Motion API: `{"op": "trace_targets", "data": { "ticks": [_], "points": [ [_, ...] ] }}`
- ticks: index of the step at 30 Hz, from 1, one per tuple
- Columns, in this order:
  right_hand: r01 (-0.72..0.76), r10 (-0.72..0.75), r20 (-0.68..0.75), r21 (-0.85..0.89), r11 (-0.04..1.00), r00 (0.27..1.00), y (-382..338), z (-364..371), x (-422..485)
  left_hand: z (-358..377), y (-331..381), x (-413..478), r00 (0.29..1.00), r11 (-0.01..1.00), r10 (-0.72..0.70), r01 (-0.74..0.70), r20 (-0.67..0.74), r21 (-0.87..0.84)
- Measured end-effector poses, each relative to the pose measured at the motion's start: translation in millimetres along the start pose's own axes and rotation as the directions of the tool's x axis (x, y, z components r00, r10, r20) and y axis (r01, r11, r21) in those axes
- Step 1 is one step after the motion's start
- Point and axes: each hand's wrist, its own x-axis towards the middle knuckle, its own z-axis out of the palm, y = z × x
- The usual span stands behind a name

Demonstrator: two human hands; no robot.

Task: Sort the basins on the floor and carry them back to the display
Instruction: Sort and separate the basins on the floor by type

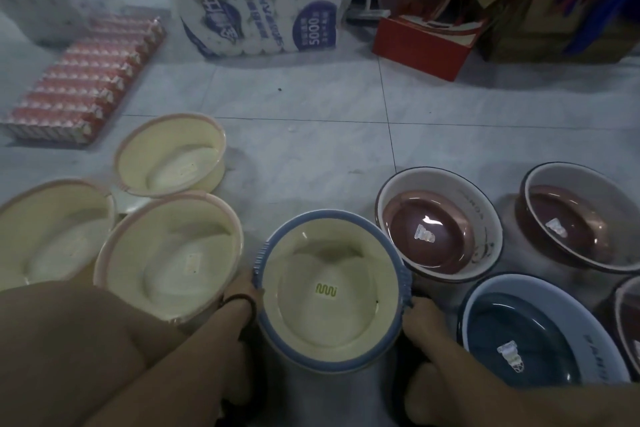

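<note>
Fingers of left hand [246, 285], right hand [421, 313] round opposite edges of blue-rimmed basin [329, 263]; open floor [311, 149] beyond.

blue-rim cream basin [332, 288], pink-rim basins [169, 253]

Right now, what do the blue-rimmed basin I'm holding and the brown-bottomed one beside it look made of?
Blue-rimmed basin: likely plastic, matte cream inside, moulded ribbed rim. Brown-bottomed basin: glossier, with a sharp light glint and thin dark rim edge; enamelled metal or glossy plastic, the look leaves it open.
</note>
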Motion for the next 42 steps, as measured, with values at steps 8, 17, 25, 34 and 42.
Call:
{"op": "trace_targets", "data": {
  "ticks": [8,17,25,34,42],
  "points": [
    [-0.158,0.153,-0.073,-0.067,0.985,0.986,-55,18,-14,-27,9,-14,0.986,0.975,0.071,-0.100,0.152,0.198],
    [0.289,-0.405,0.260,0.389,0.875,0.877,-219,120,-81,-206,60,-66,0.961,0.838,0.240,-0.276,0.137,0.471],
    [0.023,-0.296,0.508,0.476,0.879,0.809,-269,227,-87,-261,8,-60,0.960,0.986,0.156,-0.164,0.233,0.015],
    [-0.223,-0.160,0.552,0.561,0.797,0.819,-299,203,-87,-303,-14,-48,0.997,0.992,0.063,-0.058,0.044,-0.111],
    [-0.072,-0.225,0.438,0.566,0.821,0.870,-315,159,-148,-320,-40,-47,0.972,0.983,-0.130,0.100,-0.198,-0.155]
  ]
}}
